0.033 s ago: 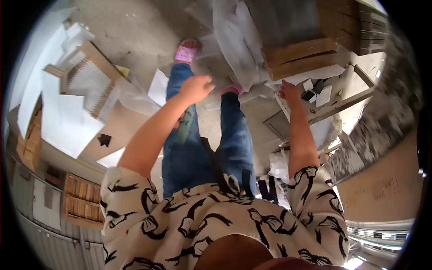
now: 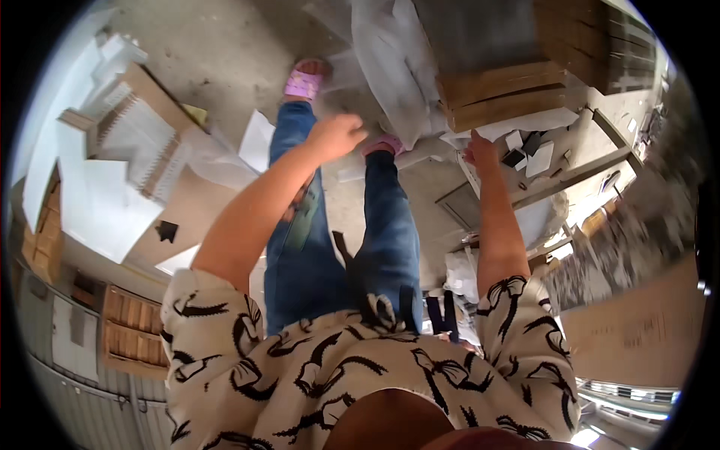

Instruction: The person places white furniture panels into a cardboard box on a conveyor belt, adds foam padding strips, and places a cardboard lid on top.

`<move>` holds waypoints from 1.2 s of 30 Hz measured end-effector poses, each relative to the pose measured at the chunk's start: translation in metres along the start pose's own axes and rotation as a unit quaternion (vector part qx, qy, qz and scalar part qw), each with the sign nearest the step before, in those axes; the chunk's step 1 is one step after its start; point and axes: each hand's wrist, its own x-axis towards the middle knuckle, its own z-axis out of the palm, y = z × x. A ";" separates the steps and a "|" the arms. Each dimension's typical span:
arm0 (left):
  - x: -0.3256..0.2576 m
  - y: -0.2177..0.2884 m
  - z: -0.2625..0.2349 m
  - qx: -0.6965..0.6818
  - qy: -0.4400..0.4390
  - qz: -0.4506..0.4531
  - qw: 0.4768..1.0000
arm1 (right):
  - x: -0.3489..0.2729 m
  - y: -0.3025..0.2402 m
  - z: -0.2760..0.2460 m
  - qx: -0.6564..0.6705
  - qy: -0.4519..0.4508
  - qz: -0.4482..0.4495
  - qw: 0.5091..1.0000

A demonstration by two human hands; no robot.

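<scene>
Fingers, left hand (image 2: 335, 135): loosely curled, empty.
Fingers, right hand (image 2: 480, 152): pinched white sheet (image 2: 525, 122) edge (light, floppy; likely best gripped there).

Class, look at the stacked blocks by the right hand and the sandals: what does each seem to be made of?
Stacked blocks: probably bare, unfinished wood, with tan faces and visible layer lines. Sandals: likely soft plastic or rubber, pink and matte. The right hand touches white sheets, seemingly paper or foam.

Both bare forearms reach up from the patterned sleeves at the lower frame toward the upper middle. The left hand (image 2: 335, 136) is loosely curled, knuckles up, holding nothing. The right hand (image 2: 481, 153) stretches further right, fingers bent forward.
</scene>
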 end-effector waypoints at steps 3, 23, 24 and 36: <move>0.110 -0.028 0.066 0.045 0.075 0.128 0.988 | 0.080 0.029 0.002 -0.089 0.039 -0.019 0.995; 0.284 0.018 0.212 -0.468 0.090 -0.146 0.867 | 0.259 0.047 -0.041 0.280 0.207 -0.068 0.935; 0.283 0.021 0.209 -0.511 0.076 -0.146 0.844 | 0.258 0.044 -0.042 0.277 0.210 -0.061 0.936; 0.213 -0.045 0.112 -0.268 0.119 -0.111 0.949 | 0.315 0.066 -0.086 0.181 0.237 0.008 0.955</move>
